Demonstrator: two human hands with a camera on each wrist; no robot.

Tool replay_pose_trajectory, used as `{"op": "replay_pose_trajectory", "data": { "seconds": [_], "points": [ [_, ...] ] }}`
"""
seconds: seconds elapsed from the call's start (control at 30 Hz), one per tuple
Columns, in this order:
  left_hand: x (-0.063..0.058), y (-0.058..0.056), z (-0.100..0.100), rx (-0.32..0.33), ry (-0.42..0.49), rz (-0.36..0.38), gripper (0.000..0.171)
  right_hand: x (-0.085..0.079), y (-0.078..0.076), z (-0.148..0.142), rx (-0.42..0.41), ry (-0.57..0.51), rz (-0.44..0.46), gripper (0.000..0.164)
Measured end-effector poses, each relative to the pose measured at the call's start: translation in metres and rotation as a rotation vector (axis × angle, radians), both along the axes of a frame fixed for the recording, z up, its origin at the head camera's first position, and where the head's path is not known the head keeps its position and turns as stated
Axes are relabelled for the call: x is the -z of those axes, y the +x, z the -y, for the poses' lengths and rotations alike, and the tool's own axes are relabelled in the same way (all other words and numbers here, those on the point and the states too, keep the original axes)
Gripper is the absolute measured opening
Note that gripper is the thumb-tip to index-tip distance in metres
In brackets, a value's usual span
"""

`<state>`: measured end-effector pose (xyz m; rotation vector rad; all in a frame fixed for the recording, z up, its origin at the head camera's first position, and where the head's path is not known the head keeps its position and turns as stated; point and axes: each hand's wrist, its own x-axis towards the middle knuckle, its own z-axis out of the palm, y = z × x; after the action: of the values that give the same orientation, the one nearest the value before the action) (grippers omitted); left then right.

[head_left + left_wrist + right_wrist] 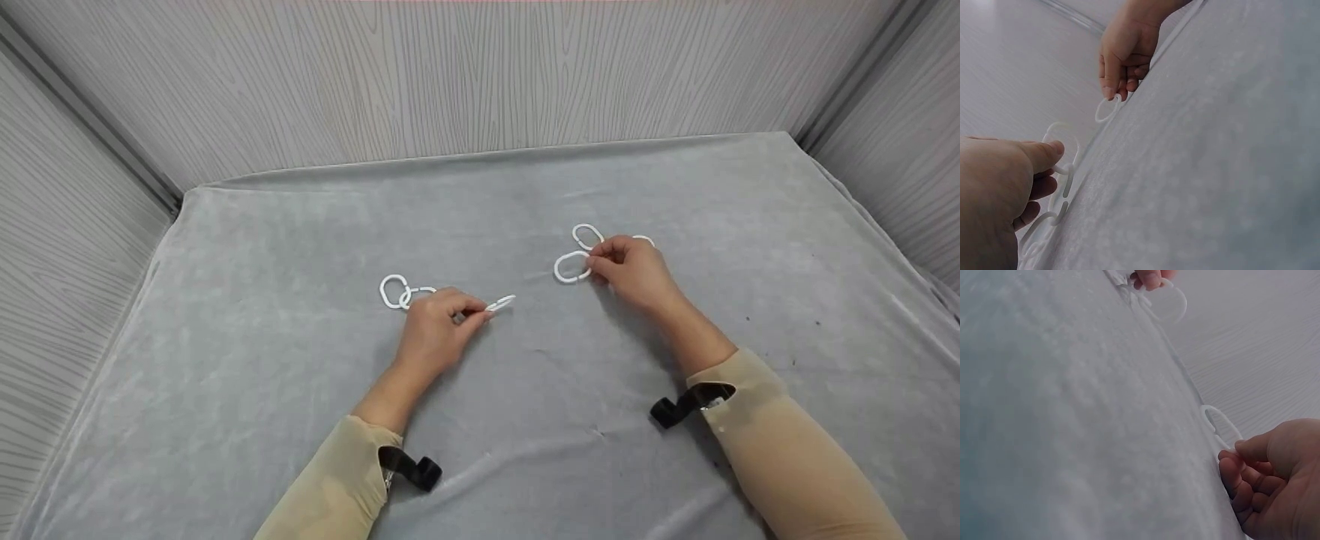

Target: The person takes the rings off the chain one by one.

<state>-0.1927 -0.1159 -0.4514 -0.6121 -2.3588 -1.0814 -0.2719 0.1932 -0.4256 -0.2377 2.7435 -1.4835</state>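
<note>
My left hand pinches a white oval curtain ring between thumb and fingers, seen nearly edge-on from the head. Linked white rings trail on the cloth to the left of that hand, partly hidden by it. In the left wrist view the held ring hooks through another one, which shows a gap in its side. Farther right, the thumb and fingertips of my right hand pinch another white oval curtain ring. It is tilted toward the left hand, and the two held rings are apart.
Just beyond the right fingers lies a loose-looking white ring. Part of another ring shows behind that hand. Grey cloth with shallow creases covers the table, and wood-grain panels stand around its back and sides.
</note>
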Motion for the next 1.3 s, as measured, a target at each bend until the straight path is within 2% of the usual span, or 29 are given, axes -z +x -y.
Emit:
{"op": "replay_pose_trajectory", "data": {
  "seconds": [0.27,0.6,1.3],
  "points": [
    [0.0017,-0.0002,0.0000,0.010,0.014,-0.014,0.008,0.0021,-0.0003,0.0005,0.006,0.016,-0.006,0.014],
    [-0.0002,0.0011,-0.0004,-0.003,0.005,0.019,0.007,0.0009,0.0000,0.0013,0.016,0.044,-0.019,0.014],
    [0.0003,0.0011,-0.0010,-0.009,0.008,0.024,0.007,0.0014,-0.0003,-0.0002,0.032,0.073,-0.024,0.013]
  ]
}}
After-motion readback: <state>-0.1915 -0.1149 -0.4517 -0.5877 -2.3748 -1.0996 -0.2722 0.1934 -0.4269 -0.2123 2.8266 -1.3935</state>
